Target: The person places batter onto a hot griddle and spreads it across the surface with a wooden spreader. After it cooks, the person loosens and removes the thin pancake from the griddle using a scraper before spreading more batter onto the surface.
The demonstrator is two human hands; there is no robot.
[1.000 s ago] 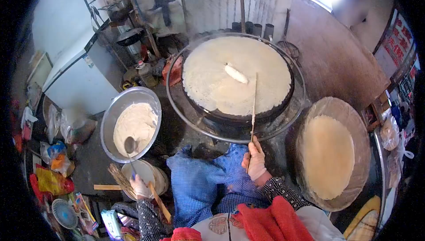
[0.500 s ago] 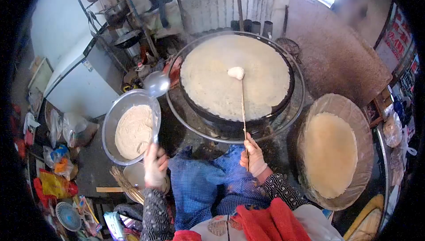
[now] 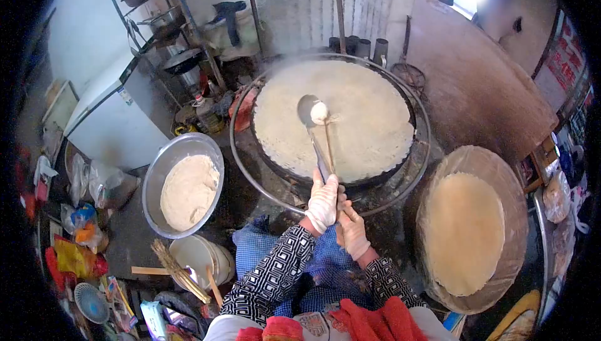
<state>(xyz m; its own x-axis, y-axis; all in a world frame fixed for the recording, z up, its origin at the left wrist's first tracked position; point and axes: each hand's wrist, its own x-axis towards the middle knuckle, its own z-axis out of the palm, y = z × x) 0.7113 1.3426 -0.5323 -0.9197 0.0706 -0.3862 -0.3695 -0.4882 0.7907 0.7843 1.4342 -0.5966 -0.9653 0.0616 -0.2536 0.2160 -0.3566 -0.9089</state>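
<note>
Gloved, my left hand (image 3: 322,204) is closed round the handle of a metal ladle (image 3: 307,110), whose bowl is over the batter. Beside it and close against it, my right hand (image 3: 352,231) grips a thin stick (image 3: 328,147). A white lump of batter (image 3: 319,113) is at the stick's far end, against the ladle's bowl. Beneath both tools, a pale sheet of batter (image 3: 369,109) covers the large round griddle (image 3: 410,159), with steam rising at its upper left. To the left stands a metal basin (image 3: 150,184) holding thick batter (image 3: 188,194).
A plastic-lined basket (image 3: 516,241) with a stack of flat cakes (image 3: 466,234) is at the right. Below the basin stand a white bucket (image 3: 219,259) and a straw brush (image 3: 172,263). A metal ring (image 3: 235,153) surrounds the griddle. Two people are at the upper right.
My left hand has lifted the ladle from the basin and swung it right, over the griddle, beside the stick. My right hand keeps hold of the stick. The camera view has shifted slightly.
</note>
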